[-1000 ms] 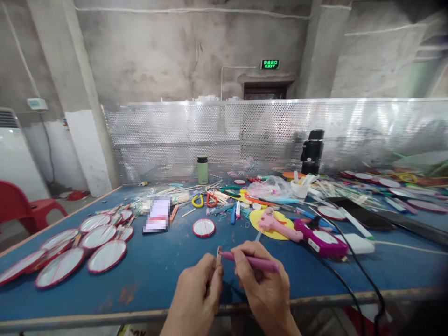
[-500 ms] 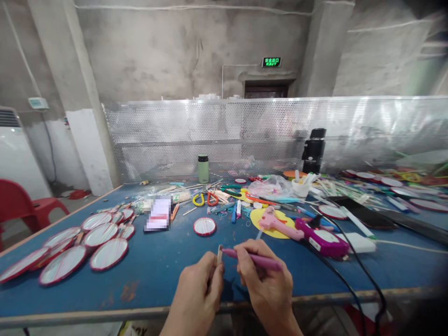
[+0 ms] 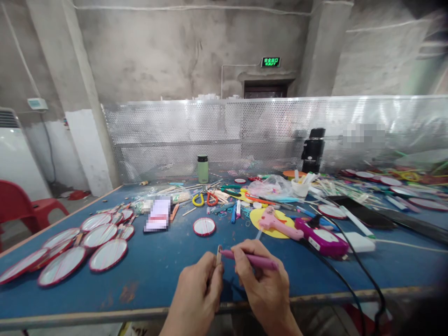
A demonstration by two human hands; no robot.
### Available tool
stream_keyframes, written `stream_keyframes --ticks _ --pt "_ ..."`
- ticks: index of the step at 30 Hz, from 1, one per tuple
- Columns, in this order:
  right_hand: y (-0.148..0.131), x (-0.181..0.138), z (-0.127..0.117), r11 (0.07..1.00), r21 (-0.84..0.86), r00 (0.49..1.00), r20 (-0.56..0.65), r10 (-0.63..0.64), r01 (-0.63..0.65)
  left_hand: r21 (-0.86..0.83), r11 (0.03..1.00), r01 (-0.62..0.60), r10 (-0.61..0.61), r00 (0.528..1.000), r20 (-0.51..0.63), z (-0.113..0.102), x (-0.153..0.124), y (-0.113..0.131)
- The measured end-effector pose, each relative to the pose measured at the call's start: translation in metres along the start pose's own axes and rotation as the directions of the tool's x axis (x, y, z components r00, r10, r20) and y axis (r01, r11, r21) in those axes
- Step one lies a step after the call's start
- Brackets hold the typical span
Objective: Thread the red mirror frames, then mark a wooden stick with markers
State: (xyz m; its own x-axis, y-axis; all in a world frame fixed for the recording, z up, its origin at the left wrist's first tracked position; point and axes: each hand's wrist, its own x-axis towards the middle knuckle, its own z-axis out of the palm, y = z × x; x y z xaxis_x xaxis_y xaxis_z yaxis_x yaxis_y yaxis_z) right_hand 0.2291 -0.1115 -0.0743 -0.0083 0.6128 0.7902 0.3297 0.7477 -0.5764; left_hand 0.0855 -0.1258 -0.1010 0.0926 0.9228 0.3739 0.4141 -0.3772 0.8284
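Note:
Between the thumb and fingers of my left hand is a small flat wooden stick, held upright over the front of the table. My right hand grips a pink marker pen like a writing tool. The pen's tip points left and meets the top part of the stick; whether it truly touches is hard to see. Just beyond my hands lies a small round white disc with a red rim. To the right, a pink glue gun rests on a yellow disc.
Several red-rimmed round discs are piled at the left. Near them lies a phone. A green bottle and a black flask stand at the back. A purple device with black cables sits at the right.
My right hand and the pink pen have shifted slightly left, bringing the tip closer against the stick. My left hand stays almost where it was.

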Motion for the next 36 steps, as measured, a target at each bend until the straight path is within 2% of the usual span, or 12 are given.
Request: stream_keyframes --ticks 6,12,18,28,32,36 --pt "0.0042 -0.0029 0.0006 0.998 0.049 0.999 -0.043 0.029 -0.027 -0.05 0.999 -0.002 0.002 1.0 -0.002 -0.0006 0.0005 -0.0007" --pt "0.0041 -0.0012 0.0007 0.999 0.037 0.999 -0.019 0.03 -0.029 -0.061 0.997 0.037 -0.033 0.998 0.058 -0.0041 0.0002 0.0041" --pt "0.0011 -0.0002 -0.0003 0.999 0.031 1.0 -0.012 0.009 -0.008 -0.065 0.998 0.023 -0.023 1.0 0.004 -0.0012 -0.0002 0.0033" --pt "0.0015 -0.0012 -0.0003 1.0 0.007 1.0 0.005 0.023 -0.023 -0.046 0.999 0.018 -0.017 1.0 0.014 -0.0028 0.0004 0.0028" --pt "0.0037 -0.0023 0.0002 1.0 0.009 1.0 -0.011 0.029 -0.029 -0.059 0.998 0.032 -0.029 0.998 0.054 -0.0039 0.0003 0.004" --pt "0.006 -0.0032 0.0011 0.999 0.022 0.999 -0.022 0.028 -0.027 -0.094 0.995 0.027 -0.025 1.0 0.013 -0.0016 -0.0001 0.0025"
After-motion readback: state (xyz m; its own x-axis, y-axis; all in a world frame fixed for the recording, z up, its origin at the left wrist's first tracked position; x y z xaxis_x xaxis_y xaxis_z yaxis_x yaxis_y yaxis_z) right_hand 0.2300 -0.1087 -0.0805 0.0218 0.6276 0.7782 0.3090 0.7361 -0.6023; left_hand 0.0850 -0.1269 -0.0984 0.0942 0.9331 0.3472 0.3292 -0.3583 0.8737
